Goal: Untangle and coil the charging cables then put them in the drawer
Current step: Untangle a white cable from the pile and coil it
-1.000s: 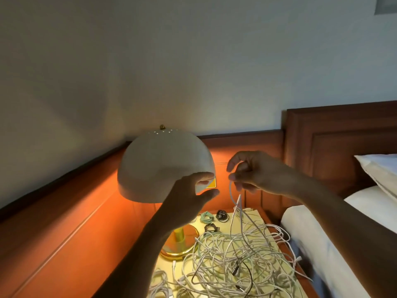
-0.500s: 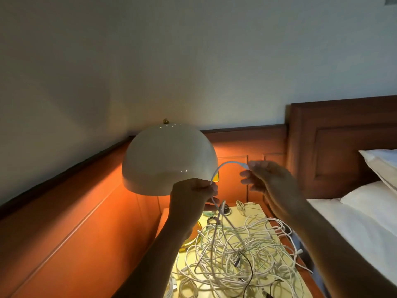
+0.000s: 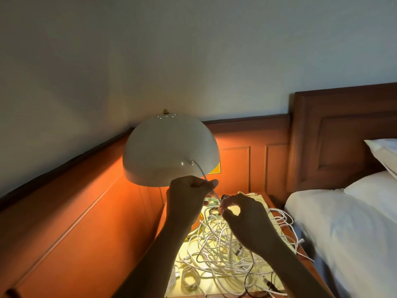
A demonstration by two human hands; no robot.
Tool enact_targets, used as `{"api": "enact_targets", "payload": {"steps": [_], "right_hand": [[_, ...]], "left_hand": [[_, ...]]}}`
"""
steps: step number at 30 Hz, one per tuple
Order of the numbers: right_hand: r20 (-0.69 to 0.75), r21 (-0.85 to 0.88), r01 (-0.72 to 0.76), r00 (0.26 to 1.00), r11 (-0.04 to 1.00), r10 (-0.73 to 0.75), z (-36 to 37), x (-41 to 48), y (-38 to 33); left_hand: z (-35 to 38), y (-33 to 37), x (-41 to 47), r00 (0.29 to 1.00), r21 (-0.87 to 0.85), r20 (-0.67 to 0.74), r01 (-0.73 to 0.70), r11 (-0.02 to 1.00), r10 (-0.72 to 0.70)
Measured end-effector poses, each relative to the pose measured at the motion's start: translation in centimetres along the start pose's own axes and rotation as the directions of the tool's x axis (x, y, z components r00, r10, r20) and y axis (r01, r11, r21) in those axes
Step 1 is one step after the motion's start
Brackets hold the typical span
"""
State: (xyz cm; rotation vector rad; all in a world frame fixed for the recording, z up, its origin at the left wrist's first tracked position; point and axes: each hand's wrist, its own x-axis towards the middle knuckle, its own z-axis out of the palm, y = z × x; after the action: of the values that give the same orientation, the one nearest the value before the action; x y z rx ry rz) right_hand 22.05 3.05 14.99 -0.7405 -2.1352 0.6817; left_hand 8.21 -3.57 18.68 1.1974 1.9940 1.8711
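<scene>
A tangled heap of white charging cables [image 3: 223, 250] lies on the yellow-lit nightstand top [image 3: 266, 203], with a dark cable among them. One white cable [image 3: 200, 170] rises from the heap; its free end sticks up in front of the lamp shade. My left hand [image 3: 189, 196] grips this cable in a fist just below the shade. My right hand [image 3: 242, 216] pinches the same cable a little lower, between thumb and fingertip, above the heap. No drawer is in view.
A domed white lamp [image 3: 169, 151] glows at the back of the nightstand, close above my hands. Small coiled cables [image 3: 189, 278] lie at the front left of the top. A bed with white sheets [image 3: 348, 233] and pillow borders the right; wood panelling stands behind.
Both hands have dropped lower and come closer together. The cable arched between them a moment ago; now its end points up past my left fist and my right hand pinches it below.
</scene>
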Motion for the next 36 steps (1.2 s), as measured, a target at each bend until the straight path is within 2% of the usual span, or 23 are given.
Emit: {"api": "enact_targets", "payload": {"steps": [1, 2, 3, 5, 6, 7, 9, 14, 17, 19, 21, 23, 24, 26, 28, 29, 31, 33, 36], "right_hand": [[-0.028, -0.007, 0.027, 0.999, 1.000, -0.027, -0.3, 0.1, 0.1], [-0.043, -0.013, 0.058, 0.997, 0.998, -0.058, -0.6, 0.2, 0.3], [-0.043, -0.021, 0.095, 0.994, 0.995, -0.096, -1.0, 0.2, 0.5], [-0.040, -0.045, 0.175, 0.983, 0.984, -0.177, -1.9, 0.2, 1.0], [-0.046, -0.054, 0.212, 0.976, 0.976, -0.214, -2.4, 0.3, 1.3], [-0.049, -0.056, 0.240, 0.969, 0.969, -0.243, -2.9, 0.5, 1.7], [-0.025, -0.053, 0.276, 0.960, 0.960, -0.278, -3.9, 0.8, 2.3], [0.116, -0.019, 0.348, 0.932, 0.937, -0.344, -5.8, 1.0, 3.0], [0.082, -0.045, 0.367, 0.928, 0.929, -0.363, -6.4, 1.4, 3.6], [0.019, -0.082, 0.377, 0.926, 0.923, -0.377, -6.8, 1.9, 4.0], [-0.038, -0.134, 0.356, 0.931, 0.925, -0.363, -7.2, 2.5, 4.9], [-0.046, -0.191, 0.321, 0.941, 0.928, -0.335, -7.2, 2.9, 6.2], [-0.027, -0.222, 0.310, 0.946, 0.924, -0.324, -7.0, 3.1, 6.9], [0.040, -0.265, 0.305, 0.951, 0.915, -0.305, -6.2, 3.1, 8.1], [0.118, -0.266, 0.293, 0.955, 0.918, -0.271, -4.9, 2.8, 8.8], [0.154, -0.258, 0.305, 0.950, 0.917, -0.273, -4.2, 2.5, 9.0], [0.207, -0.228, 0.344, 0.931, 0.911, -0.300, -2.6, 2.0, 8.7], [0.245, -0.200, 0.366, 0.917, 0.909, -0.315, -1.3, 1.3, 8.3], [0.301, -0.153, 0.342, 0.910, 0.927, -0.286, -0.2, 0.2, 7.7]], "left_hand": [[-0.3, -0.3, 0.0, 0.991, 0.158, -0.085, -0.086, 0.984, 0.100], [-0.7, -0.4, -0.1, 0.959, 0.337, -0.159, -0.169, 0.926, 0.233], [-1.1, -0.6, -0.3, 0.910, 0.474, -0.174, -0.259, 0.842, 0.378], [-1.7, -1.2, -0.6, 0.800, 0.604, -0.033, -0.462, 0.649, 0.599], [-1.8, -1.7, -0.8, 0.765, 0.590, 0.080, -0.553, 0.588, 0.639], [-1.9, -2.2, -1.1, 0.758, 0.539, 0.176, -0.608, 0.583, 0.628], [-1.9, -3.7, -1.9, 0.803, 0.435, 0.280, -0.595, 0.676, 0.526], [-0.8, -6.8, -2.8, 0.831, 0.482, 0.266, -0.553, 0.680, 0.488], [-0.4, -6.4, -3.1, 0.885, 0.402, 0.271, -0.462, 0.790, 0.379], [-0.3, -6.4, -3.3, 0.913, 0.288, 0.308, -0.357, 0.888, 0.267], [-0.4, -6.6, -3.4, 0.930, 0.103, 0.336, -0.193, 0.976, 0.148], [-0.8, -6.4, -3.6, 0.925, -0.121, 0.380, 0.052, 0.991, -0.003], [-1.0, -6.0, -3.8, 0.904, -0.236, 0.421, 0.183, 0.954, -0.069], [-1.4, -4.8, -4.1, 0.824, -0.414, 0.548, 0.414, 0.811, -0.141], [-1.6, -3.6, -4.3, 0.747, -0.506, 0.660, 0.517, 0.690, -0.075], [-1.5, -3.1, -4.4, 0.726, -0.539, 0.687, 0.524, 0.660, -0.014], [-1.4, -1.8, -4.4, 0.732, -0.625, 0.676, 0.506, 0.594, 0.087], [-1.3, -0.7, -4.3, 0.771, -0.704, 0.624, 0.483, 0.521, 0.129], [-1.4, -0.1, -3.1, 0.844, -0.787, 0.516, 0.400, 0.470, 0.145]]}}
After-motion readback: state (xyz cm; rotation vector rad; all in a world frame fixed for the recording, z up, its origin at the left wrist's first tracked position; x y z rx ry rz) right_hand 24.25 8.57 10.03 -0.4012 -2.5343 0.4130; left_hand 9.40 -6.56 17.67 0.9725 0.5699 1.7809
